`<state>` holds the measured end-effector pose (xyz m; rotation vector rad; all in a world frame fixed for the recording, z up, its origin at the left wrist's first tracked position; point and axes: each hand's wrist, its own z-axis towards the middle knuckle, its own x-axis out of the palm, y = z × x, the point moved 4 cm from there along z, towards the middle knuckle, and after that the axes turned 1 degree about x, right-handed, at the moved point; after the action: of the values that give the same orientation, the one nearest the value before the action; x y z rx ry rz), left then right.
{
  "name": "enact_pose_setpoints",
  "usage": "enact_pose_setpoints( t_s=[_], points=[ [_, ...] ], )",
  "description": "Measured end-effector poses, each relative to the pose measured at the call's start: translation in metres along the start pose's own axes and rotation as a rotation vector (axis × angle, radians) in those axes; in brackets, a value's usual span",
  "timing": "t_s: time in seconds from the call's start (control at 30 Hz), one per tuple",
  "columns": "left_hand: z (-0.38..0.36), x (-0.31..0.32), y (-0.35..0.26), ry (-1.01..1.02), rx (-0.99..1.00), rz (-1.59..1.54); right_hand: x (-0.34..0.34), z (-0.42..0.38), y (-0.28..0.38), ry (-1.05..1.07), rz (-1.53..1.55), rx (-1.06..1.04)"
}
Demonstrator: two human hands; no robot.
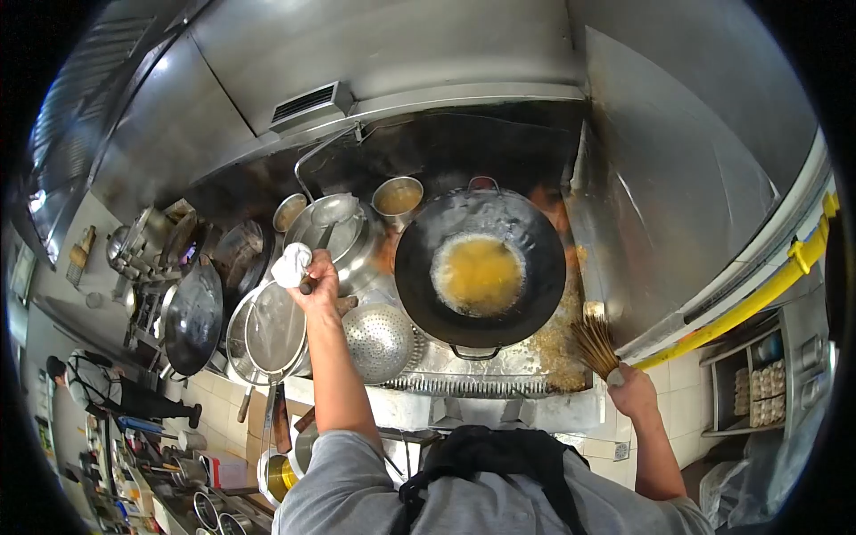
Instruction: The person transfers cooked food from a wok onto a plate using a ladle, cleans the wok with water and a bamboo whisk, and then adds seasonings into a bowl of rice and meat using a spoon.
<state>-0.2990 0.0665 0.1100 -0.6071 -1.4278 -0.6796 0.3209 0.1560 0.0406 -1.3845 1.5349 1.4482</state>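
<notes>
My left hand (321, 285) is closed around the handle end of a metal ladle (334, 210), whose bowl overlaps a round metal pot (366, 254) behind it. A crumpled white cloth (292, 265) is bunched at the fingers of that hand. On the right side, my right hand (634, 392) grips a bamboo wok brush (596, 346), its bristles fanned toward the stove's right edge. Between the hands sits a large black wok (415, 290) with two loop handles. Yellow, foamy-edged liquid (483, 275) lies in its bottom.
A perforated strainer (378, 343) and a mesh strainer (275, 327) lie left of the wok. Two small metal pots (398, 197) stand at the back. Another wok (193, 316) is farther left. A person (98, 383) stands in the left background. Egg trays (767, 397) sit on a right shelf.
</notes>
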Motion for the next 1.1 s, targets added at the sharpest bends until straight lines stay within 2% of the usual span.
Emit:
enact_pose_setpoints(
  t_s=[0.07,0.13,0.27,0.3,0.43,0.47,0.6,0.83,0.93,1.03,1.1],
  points=[
    [-0.01,0.019,0.02,-0.019,-0.139,-0.089,-0.003,-0.002,-0.001,-0.007,0.025,-0.013],
    [-0.015,0.035,0.043,0.021,-0.23,-0.058,-0.01,-0.005,-0.001,0.04,0.028,0.065],
    [-0.031,0.077,0.104,0.054,-0.277,0.011,-0.005,-0.004,-0.014,0.06,0.041,0.065],
    [-0.032,0.081,0.119,0.06,-0.295,-0.005,-0.006,-0.004,-0.016,0.073,0.048,0.058],
    [-0.042,0.089,0.185,-0.048,-0.594,-0.255,-0.012,-0.004,-0.02,0.107,0.063,0.055],
    [-0.037,0.083,0.197,-0.039,-0.577,-0.25,-0.012,-0.004,-0.023,0.105,0.068,0.06],
    [-0.05,0.083,0.264,-0.103,-0.714,-0.281,-0.011,-0.003,-0.03,0.085,0.101,0.041],
    [-0.072,0.072,0.347,-0.03,-0.828,0.056,-0.009,-0.005,-0.037,0.074,0.114,0.021],
    [-0.082,0.071,0.366,0.037,-0.919,0.16,-0.012,-0.007,-0.035,0.076,0.102,0.013],
    [-0.096,0.068,0.377,-0.032,-0.969,0.243,-0.012,-0.007,-0.036,0.065,0.093,0.015],
    [-0.101,0.066,0.38,0.005,-0.977,0.275,-0.011,-0.006,-0.036,0.06,0.087,0.017]
  ],
)
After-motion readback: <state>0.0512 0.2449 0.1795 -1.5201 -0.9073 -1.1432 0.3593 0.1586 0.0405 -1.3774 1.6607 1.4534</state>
